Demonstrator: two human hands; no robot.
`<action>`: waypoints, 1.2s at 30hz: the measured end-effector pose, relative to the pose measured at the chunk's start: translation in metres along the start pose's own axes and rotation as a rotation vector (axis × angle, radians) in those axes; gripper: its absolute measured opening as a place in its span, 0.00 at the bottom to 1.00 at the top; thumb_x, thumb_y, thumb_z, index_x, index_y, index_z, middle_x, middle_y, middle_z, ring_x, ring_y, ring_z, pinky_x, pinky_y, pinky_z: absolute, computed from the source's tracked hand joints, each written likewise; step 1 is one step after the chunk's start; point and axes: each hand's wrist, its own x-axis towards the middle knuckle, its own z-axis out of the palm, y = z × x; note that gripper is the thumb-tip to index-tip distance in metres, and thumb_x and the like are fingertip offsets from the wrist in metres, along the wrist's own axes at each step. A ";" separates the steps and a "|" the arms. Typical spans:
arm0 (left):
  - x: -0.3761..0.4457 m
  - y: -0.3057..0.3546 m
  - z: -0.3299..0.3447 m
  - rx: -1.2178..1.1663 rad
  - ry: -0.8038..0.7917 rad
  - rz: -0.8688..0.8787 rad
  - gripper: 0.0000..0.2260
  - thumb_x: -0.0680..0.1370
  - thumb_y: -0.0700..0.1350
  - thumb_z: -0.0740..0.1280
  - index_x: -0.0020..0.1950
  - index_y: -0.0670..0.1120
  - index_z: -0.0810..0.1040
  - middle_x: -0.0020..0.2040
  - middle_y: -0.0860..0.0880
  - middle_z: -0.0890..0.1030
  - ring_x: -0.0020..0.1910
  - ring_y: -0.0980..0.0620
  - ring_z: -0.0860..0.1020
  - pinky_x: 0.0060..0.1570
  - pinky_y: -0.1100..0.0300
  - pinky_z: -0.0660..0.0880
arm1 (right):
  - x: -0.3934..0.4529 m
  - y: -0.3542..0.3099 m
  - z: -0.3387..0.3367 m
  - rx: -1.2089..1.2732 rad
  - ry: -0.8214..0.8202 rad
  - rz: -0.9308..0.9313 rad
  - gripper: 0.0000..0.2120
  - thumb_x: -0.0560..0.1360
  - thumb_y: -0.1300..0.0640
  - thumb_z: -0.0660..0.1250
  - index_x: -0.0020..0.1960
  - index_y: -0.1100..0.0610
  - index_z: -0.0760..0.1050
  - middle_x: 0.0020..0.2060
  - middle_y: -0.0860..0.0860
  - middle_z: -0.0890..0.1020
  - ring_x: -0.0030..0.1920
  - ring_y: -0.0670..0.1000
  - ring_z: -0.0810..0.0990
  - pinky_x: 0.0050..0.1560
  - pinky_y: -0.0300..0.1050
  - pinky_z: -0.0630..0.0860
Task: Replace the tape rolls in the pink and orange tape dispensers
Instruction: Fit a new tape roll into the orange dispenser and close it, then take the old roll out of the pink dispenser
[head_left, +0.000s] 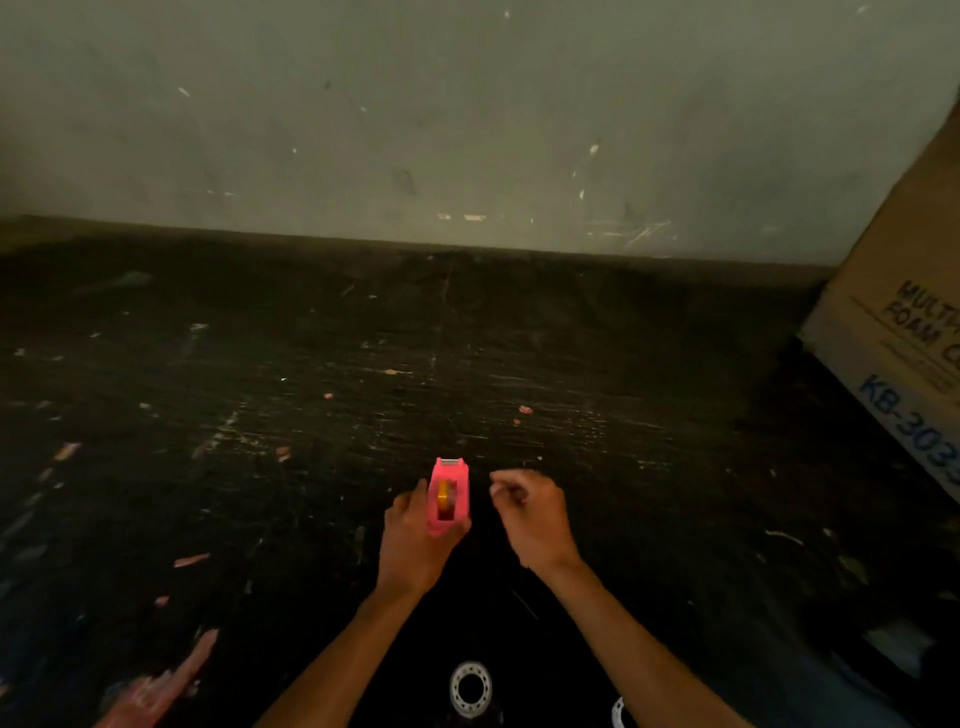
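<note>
My left hand (415, 540) grips a pink tape dispenser (450, 493) from the left and below, its metal cutter pointing away from me. A yellowish tape roll (445, 498) sits in its slot. Just to the dispenser's right, my right hand (530, 512) hovers with fingers curled and pinched together; whether it pinches a tape end is too blurred to tell. A clear tape roll with a white core (470, 688) lies on the dark surface near me, between my forearms. Part of another white roll (618, 712) peeks out by my right forearm. No orange dispenser is in view.
The work surface (260, 415) is dark, scratched and dotted with tape scraps. A grey wall (467, 130) rises behind it. A cardboard box with blue print (904, 332) leans at the right edge. Pinkish tape strips (171, 680) stick at the lower left.
</note>
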 end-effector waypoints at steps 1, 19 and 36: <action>0.002 -0.002 -0.001 -0.018 -0.028 -0.008 0.25 0.64 0.59 0.70 0.59 0.55 0.75 0.54 0.48 0.81 0.53 0.48 0.79 0.54 0.51 0.76 | 0.005 -0.006 0.013 -0.029 -0.042 -0.004 0.09 0.78 0.66 0.66 0.54 0.61 0.84 0.51 0.52 0.86 0.51 0.47 0.83 0.58 0.37 0.78; -0.008 -0.022 -0.012 -0.072 -0.076 0.106 0.19 0.69 0.47 0.71 0.58 0.46 0.76 0.55 0.46 0.80 0.56 0.46 0.78 0.51 0.53 0.75 | 0.006 -0.032 0.079 -0.305 0.128 0.226 0.12 0.78 0.51 0.66 0.55 0.58 0.82 0.53 0.56 0.86 0.54 0.55 0.85 0.56 0.50 0.83; -0.087 -0.012 -0.024 -0.891 -0.546 -0.242 0.12 0.79 0.38 0.59 0.45 0.38 0.82 0.37 0.43 0.85 0.33 0.52 0.83 0.35 0.62 0.81 | -0.158 -0.006 0.040 -0.051 0.272 -0.041 0.12 0.76 0.59 0.72 0.56 0.46 0.82 0.48 0.38 0.83 0.52 0.39 0.82 0.54 0.30 0.77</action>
